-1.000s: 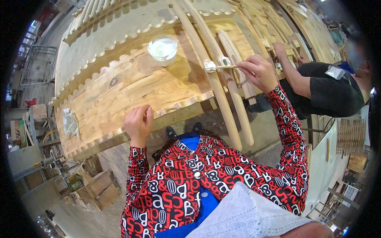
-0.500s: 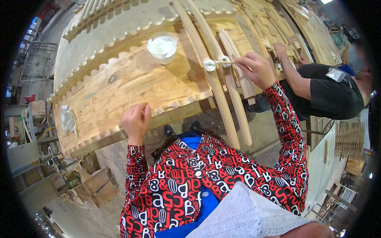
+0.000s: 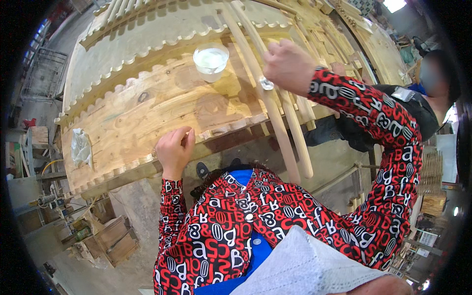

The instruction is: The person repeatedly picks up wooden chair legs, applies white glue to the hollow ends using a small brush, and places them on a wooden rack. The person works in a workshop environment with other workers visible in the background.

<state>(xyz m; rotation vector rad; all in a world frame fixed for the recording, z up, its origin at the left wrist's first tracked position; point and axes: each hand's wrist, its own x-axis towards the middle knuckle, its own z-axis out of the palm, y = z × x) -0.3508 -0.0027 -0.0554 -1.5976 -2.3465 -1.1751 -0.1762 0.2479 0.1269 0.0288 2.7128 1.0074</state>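
My right hand (image 3: 289, 66) is closed over two long wooden poles (image 3: 282, 140) lying across the bench. The thin stick it held earlier is hidden by the hand. White paste (image 3: 266, 83) sits on the left pole just beside the wrist. To the left stands a clear plastic tub (image 3: 211, 63) with whitish stuff inside. My left hand (image 3: 174, 150) rests at the near edge of the wooden bench (image 3: 147, 110), thumb and fingers curled together; whether anything is in them I cannot see.
A crumpled white plastic bag (image 3: 81, 148) lies at the bench's left end. Scalloped wooden strips (image 3: 132, 59) run across the bench, with several round rods (image 3: 123, 11) at the far side. A co-worker in dark clothes (image 3: 427, 110) is close on my right.
My right hand has moved leftward and farther over the poles, its forearm now crossing in front of the co-worker. White paste on the right pole is now covered. My left hand stays about put.
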